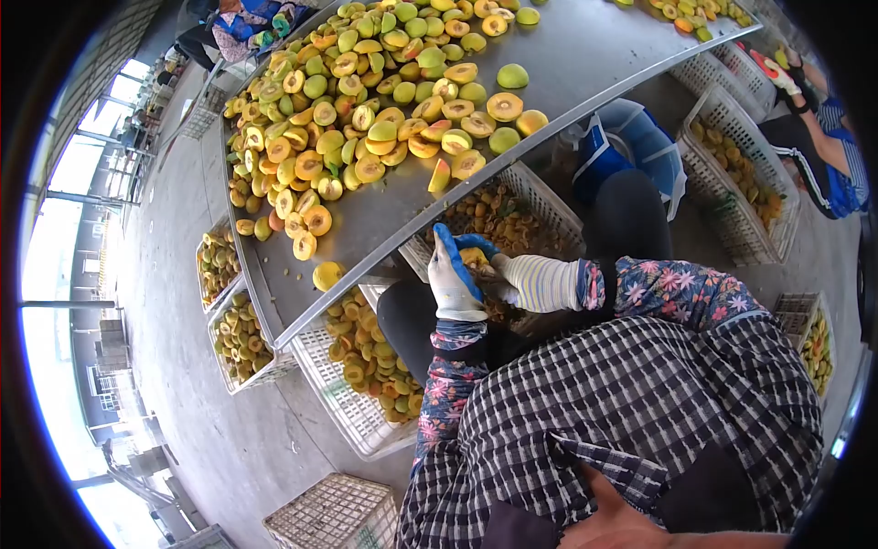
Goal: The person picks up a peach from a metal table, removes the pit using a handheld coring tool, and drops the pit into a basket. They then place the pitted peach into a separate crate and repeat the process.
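Note:
My left hand point(455, 279), in a white glove with a blue palm, is closed around a yellow piece of peach point(476, 260). Against the same fruit, my right hand point(541, 281) is closed too, in a striped glove with some blue at the fingers. Whether it also grips a tool is hidden. Both hands meet above a crate point(556, 203) that holds brown pits and scraps. Just beyond them, a metal table point(576, 59) carries a large heap of halved peaches point(352, 128), several with the pit showing.
A white crate point(320, 366) of peach halves stands by my left leg. More filled crates point(265, 371) sit past the table's end. At right are a blue bucket point(672, 151), another fruit crate point(777, 242) and a co-worker's gloved hand point(776, 73). An upturned crate point(331, 512) lies below.

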A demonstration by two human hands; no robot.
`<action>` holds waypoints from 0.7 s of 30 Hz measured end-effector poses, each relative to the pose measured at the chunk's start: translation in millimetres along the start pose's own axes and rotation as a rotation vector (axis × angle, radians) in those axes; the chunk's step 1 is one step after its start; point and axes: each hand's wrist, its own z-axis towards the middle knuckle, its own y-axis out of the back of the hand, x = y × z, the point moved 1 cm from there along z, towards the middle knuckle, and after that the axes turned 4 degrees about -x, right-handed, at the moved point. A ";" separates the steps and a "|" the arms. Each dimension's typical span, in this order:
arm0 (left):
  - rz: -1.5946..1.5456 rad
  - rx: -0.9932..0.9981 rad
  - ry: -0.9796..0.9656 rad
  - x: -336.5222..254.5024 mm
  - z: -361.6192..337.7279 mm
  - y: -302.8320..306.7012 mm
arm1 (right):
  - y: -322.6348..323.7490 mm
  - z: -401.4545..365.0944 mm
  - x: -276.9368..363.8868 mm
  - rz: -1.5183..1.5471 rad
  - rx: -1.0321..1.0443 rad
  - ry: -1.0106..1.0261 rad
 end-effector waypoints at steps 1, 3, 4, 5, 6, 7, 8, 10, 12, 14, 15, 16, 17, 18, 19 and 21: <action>-0.044 0.042 0.033 -3.4 -3.8 -2.0 | 2.1 -2.3 10.0 -0.017 -0.031 0.054; -0.020 0.093 -0.003 -8.2 -9.2 -2.5 | 2.1 1.0 7.6 0.113 -0.044 0.159; -0.004 0.119 -0.035 -8.2 -9.4 -1.9 | 2.2 2.6 8.2 0.181 -0.054 0.212; 0.013 0.147 -0.068 -8.8 -9.6 -1.5 | 2.1 0.0 7.3 0.276 0.034 0.012; 0.018 0.201 -0.043 -7.6 -5.0 1.5 | 12.8 -2.0 23.4 0.365 0.120 -0.186; -0.011 0.196 -0.061 -5.7 -3.3 2.1 | 22.7 -3.4 37.9 0.447 0.209 -0.385; -0.041 0.190 -0.075 -3.3 -3.2 2.8 | 26.2 -4.4 47.9 0.559 0.231 -0.539; -0.093 0.133 -0.072 -1.5 -6.2 1.0 | 30.6 -6.0 61.6 0.682 0.223 -0.605; -0.132 0.039 -0.028 0.3 -10.0 -2.7 | 22.6 -7.5 51.6 0.526 0.122 -0.440; -0.213 0.050 0.058 5.8 -3.0 -3.0 | 2.0 -7.8 15.9 0.080 -0.048 -0.033; -0.256 0.051 0.102 7.8 -1.5 -2.9 | 0.3 -11.1 18.5 0.110 -0.064 -0.045; -0.289 0.045 0.133 9.5 -0.8 -3.8 | -0.2 -13.9 20.8 0.138 -0.077 -0.055; -0.311 0.013 0.141 10.5 -0.6 -5.0 | 0.1 -15.2 22.7 0.166 -0.091 -0.066; -0.329 -0.018 0.152 8.8 -3.5 -8.2 | -0.4 -16.4 23.3 0.115 -0.107 -0.086; -0.347 -0.049 0.162 8.7 -4.7 -10.3 | -0.9 -17.7 23.9 0.064 -0.124 -0.105; -0.373 -0.079 0.158 10.1 -3.4 -11.8 | -1.8 -17.8 25.2 -0.039 -0.160 -0.135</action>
